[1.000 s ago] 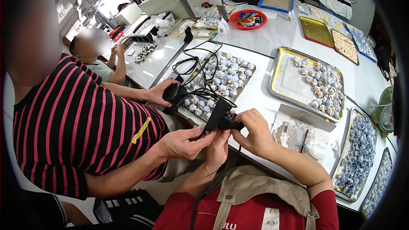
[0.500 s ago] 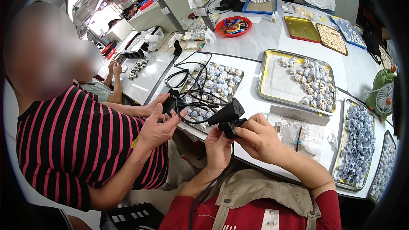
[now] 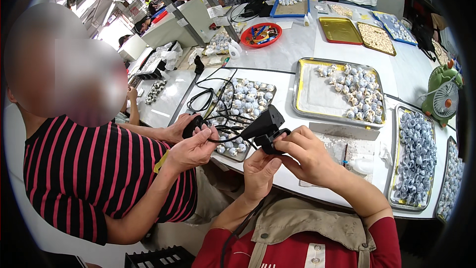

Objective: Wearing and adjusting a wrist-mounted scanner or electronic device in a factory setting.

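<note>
A black boxy device (image 3: pixel 263 123) with a clip-like black bracket (image 3: pixel 269 142) is in front of me. My right hand (image 3: pixel 308 155) pinches the bracket from the right with thumb and fingers. From below, my left hand (image 3: pixel 259 173) is curled against it, its thumb raised; the exact grip is partly hidden. A black cable (image 3: pixel 256 212) hangs down past my left wrist. On the left, a co-worker in a striped shirt (image 3: pixel 106 168) holds a dark piece and a bundle of black cable (image 3: pixel 225 130) in both hands.
Trays of small blue-white pieces stand on the white table: one under the cables (image 3: pixel 248 94), one beyond my right hand (image 3: pixel 303 104), one at the right (image 3: pixel 414 161). A green fan (image 3: pixel 443 92) stands far right. A red bowl of tools (image 3: pixel 258 43) sits farther back.
The co-worker's near hand has closed in on the cable bundle. My left thumb has shifted lower and apart from the bracket, while my right hand stays on it. The whole view has shifted slightly.
</note>
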### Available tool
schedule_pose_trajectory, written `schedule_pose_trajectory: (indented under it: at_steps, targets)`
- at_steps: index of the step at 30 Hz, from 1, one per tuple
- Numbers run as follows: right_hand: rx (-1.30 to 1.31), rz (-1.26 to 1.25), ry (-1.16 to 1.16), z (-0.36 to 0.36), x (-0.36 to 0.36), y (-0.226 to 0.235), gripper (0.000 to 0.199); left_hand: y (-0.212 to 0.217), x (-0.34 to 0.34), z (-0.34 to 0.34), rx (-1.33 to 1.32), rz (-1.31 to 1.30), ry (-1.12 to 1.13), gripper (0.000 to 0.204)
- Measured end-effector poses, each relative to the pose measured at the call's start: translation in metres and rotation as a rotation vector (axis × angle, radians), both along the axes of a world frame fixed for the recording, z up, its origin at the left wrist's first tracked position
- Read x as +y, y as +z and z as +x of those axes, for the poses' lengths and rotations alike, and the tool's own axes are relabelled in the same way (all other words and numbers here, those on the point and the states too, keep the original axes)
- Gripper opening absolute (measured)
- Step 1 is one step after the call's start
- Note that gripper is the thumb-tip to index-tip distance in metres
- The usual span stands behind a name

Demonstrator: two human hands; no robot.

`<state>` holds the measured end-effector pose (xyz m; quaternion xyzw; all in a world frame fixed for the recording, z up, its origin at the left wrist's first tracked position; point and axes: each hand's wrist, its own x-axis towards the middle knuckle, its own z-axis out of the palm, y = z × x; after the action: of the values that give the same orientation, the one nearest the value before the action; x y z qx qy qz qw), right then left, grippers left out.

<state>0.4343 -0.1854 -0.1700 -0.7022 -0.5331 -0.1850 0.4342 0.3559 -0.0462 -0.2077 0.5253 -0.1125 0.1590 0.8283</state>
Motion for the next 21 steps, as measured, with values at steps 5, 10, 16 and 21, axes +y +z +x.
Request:
schedule_pose_trajectory:
  at_steps: [5,10,16,21]
  targets:
    - [-0.002,0.060,0.020,-0.004,0.001,0.001,0.035,0.007,-0.004,0.008,0.001,-0.331,-0.037,0.028]
    - [0.057,0.100,-0.023,-0.008,-0.002,-0.012,0.036,0.004,0.004,0.017,0.068,-0.483,-0.123,0.026]
    - [0.288,0.181,0.070,-0.007,-0.011,0.001,0.031,0.019,-0.001,0.020,-0.018,-0.479,-0.183,0.031]
    - [0.208,0.140,0.086,-0.012,-0.007,0.000,0.029,0.000,-0.004,0.034,-0.081,-0.122,-0.018,0.039]
